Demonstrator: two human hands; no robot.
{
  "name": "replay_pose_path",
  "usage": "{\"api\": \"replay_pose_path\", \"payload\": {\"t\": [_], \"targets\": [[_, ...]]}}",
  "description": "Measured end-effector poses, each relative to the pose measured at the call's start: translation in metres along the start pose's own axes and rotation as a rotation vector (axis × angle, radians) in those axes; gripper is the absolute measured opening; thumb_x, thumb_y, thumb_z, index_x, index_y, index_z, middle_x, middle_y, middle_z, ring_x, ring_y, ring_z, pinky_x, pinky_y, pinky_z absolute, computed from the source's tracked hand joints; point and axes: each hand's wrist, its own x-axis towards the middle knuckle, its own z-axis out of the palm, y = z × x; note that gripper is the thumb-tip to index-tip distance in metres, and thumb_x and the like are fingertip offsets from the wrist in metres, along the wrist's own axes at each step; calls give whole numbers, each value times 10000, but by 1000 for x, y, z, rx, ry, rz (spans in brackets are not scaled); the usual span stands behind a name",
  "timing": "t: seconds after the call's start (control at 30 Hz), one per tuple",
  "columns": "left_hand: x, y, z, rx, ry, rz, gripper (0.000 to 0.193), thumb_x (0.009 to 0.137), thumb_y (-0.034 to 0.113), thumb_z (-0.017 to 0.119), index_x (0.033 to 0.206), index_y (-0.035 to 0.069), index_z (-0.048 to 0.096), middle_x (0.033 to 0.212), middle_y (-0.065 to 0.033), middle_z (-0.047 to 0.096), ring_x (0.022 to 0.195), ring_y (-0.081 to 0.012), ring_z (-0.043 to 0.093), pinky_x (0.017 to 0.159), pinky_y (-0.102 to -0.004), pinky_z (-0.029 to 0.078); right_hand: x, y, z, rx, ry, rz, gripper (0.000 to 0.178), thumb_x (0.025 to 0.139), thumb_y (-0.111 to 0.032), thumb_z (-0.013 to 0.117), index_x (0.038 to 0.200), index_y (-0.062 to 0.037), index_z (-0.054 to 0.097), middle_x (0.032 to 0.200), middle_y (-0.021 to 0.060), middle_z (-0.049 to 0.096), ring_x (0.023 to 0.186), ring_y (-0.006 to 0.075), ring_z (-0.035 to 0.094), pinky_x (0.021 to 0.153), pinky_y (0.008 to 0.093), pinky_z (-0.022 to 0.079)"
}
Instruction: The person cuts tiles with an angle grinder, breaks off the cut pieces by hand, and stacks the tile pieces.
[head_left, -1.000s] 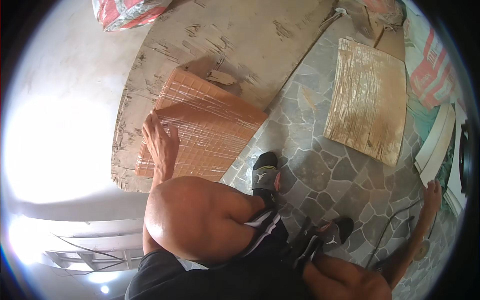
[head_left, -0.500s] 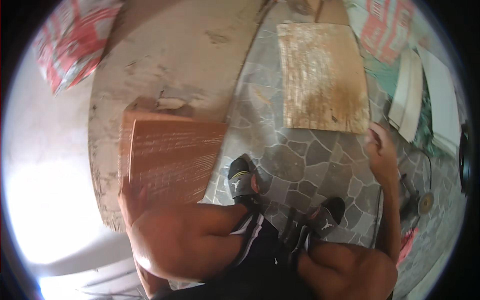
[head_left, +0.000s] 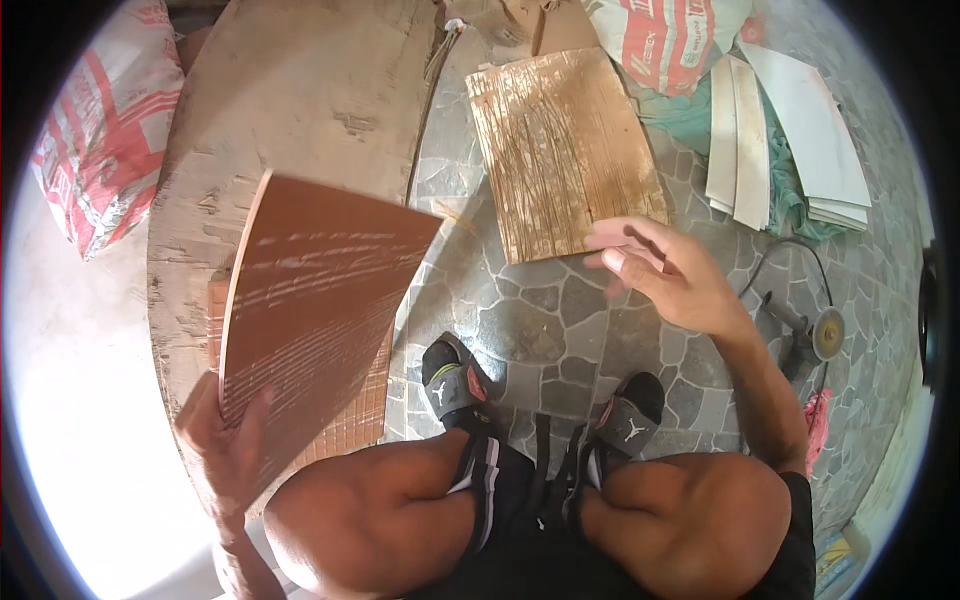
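Note:
My left hand [head_left: 228,440] grips a reddish-brown tile [head_left: 315,275] by its near left edge, thumb on the face. This tile is raised and tilted; pale streaks run across its ribbed face. Partly hidden beneath it is another reddish-brown tile [head_left: 362,405], lying at the edge of a large wooden sheet [head_left: 285,110]. My right hand [head_left: 680,275] is empty, its fingers stretched out and the thumb apart. It hovers by the near edge of a rough tan board [head_left: 570,140] with whitish smears, which lies on the stone-patterned floor. Whether the fingertips touch that board I cannot tell.
Red-and-white sacks stand at the far left [head_left: 105,130] and far right [head_left: 680,40]. White strips [head_left: 740,145] and panels [head_left: 815,130] lie on green cloth at the right. An angle grinder [head_left: 815,330] with its cable rests nearby. My sandalled feet [head_left: 455,380] are between the hands.
My left hand has lifted and tilted the tile off the one beneath. My right hand has moved left from the board's near right corner, its fingers now stretched out. The view has shifted.

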Motion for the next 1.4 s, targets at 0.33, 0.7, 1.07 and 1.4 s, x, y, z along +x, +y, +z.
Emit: {"api": "replay_pose_path", "payload": {"t": [0.33, 0.7, 1.07, 1.4], "targets": [[60, 126, 33, 32, 352, 903, 197, 773, 65, 782, 787, 53, 586, 696, -48, 512, 584, -176, 548, 485, -356, 481, 15, -63, -50, 828, 32, 154, 818, 949, -512, 583, 1406, 127, 356, 1261, 353, 546, 1139, 408, 622, 893, 485, 564], [58, 151, 139, 125, 278, 1417, 181, 648, 118, 641, 808, 57, 583, 766, -29, 465, 664, -157, 494, 507, -278, 397, -55, 32, -56, 652, 471, 250, 428, 877, -245, 622, 1202, 33, 594, 1043, 138, 660, 893, 200, 659, 843, 325, 519], [37, 132, 184, 79, 101, 1518, 134, 727, 164, 629, 810, 79, 566, 836, -45, 497, 744, -179, 488, 594, -301, 388, -79, 105, -33, 495, 523, 74, 435, 965, -274, 568, 1248, 56, 581, 1097, 150, 669, 951, 206, 662, 826, 316, 531], [37, 132, 185, 93, 190, 1518, 110, 740, 158, 622, 778, 73, 564, 823, -46, 497, 743, -178, 498, 601, -306, 386, -87, 122, -15, 504, 770, 226, 516, 975, -398, 592, 1209, 61, 616, 1094, 148, 696, 948, 194, 659, 822, 309, 519]]}}
